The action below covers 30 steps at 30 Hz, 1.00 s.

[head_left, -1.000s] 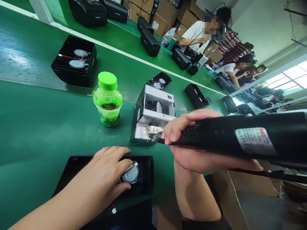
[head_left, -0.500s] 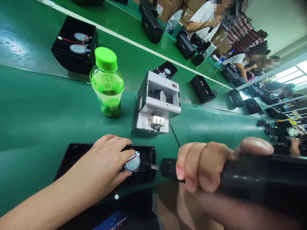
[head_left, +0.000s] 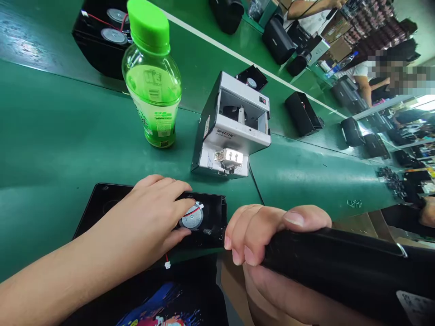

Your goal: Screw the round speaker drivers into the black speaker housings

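Note:
My left hand [head_left: 158, 213] lies over a black speaker panel [head_left: 214, 210] on the green bench. Its thumb and fingers are closed round the edge of a round silver speaker driver [head_left: 192, 220] set in the panel. A red and black wire crosses the driver, and a small white plug [head_left: 167, 265] hangs below my wrist. In my right hand [head_left: 253, 231] is a black electric screwdriver [head_left: 333, 258], fingers wrapped round its front part. The tool lies nearly level and points left at the panel's right end. Its bit reaches over the panel near the driver, partly hidden.
A green-capped drink bottle [head_left: 152, 86] and a grey WEIXIN machine [head_left: 234, 131] stand behind the panel. Black speaker housings [head_left: 302, 113] line the far bench. Below the panel lies black cloth with a coloured print [head_left: 166, 303]. Co-workers sit at the upper right.
The screwdriver has moved left, bringing its bit from the panel's right edge to near the driver. My left hand keeps its place on the driver. The whole view has shifted slightly.

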Each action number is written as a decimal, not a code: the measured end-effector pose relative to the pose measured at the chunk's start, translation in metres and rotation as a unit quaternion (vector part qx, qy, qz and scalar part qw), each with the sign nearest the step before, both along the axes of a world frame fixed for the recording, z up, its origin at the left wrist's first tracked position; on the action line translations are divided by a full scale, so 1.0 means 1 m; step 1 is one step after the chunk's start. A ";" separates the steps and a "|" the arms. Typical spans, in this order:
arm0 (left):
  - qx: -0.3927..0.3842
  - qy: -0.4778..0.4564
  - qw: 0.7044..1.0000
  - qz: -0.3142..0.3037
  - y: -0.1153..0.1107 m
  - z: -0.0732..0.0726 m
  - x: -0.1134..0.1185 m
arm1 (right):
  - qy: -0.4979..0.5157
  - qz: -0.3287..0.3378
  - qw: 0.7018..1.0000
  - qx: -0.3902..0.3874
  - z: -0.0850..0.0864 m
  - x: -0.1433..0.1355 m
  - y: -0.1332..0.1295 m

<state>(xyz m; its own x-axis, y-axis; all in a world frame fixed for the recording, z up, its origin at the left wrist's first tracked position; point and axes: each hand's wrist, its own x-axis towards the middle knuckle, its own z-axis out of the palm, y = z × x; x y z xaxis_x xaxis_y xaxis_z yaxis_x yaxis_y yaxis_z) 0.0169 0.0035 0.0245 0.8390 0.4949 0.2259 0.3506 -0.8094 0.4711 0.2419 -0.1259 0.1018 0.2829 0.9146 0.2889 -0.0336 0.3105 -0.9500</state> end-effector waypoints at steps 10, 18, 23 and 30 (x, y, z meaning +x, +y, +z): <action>0.001 0.017 1.000 0.007 -0.004 0.004 0.003 | -0.043 -0.001 0.999 0.013 -0.001 -0.008 0.003; 0.041 -0.010 0.999 0.014 -0.010 0.002 0.003 | -0.108 0.033 0.993 0.033 -0.011 -0.019 -0.007; 0.055 -0.010 0.998 0.017 -0.010 0.000 0.003 | -0.086 -0.012 0.995 0.052 -0.019 -0.024 -0.006; 0.065 -0.015 0.998 0.012 -0.010 -0.003 0.001 | -0.038 -0.100 0.990 0.093 -0.029 -0.037 0.000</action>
<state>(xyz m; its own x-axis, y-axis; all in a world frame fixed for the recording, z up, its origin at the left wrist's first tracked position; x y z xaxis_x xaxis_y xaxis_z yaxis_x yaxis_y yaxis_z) 0.0180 -0.0062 0.0216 0.8189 0.4804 0.3141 0.3584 -0.8554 0.3739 0.2046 -0.1263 0.0730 0.4238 0.7715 0.4745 0.1158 0.4735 -0.8732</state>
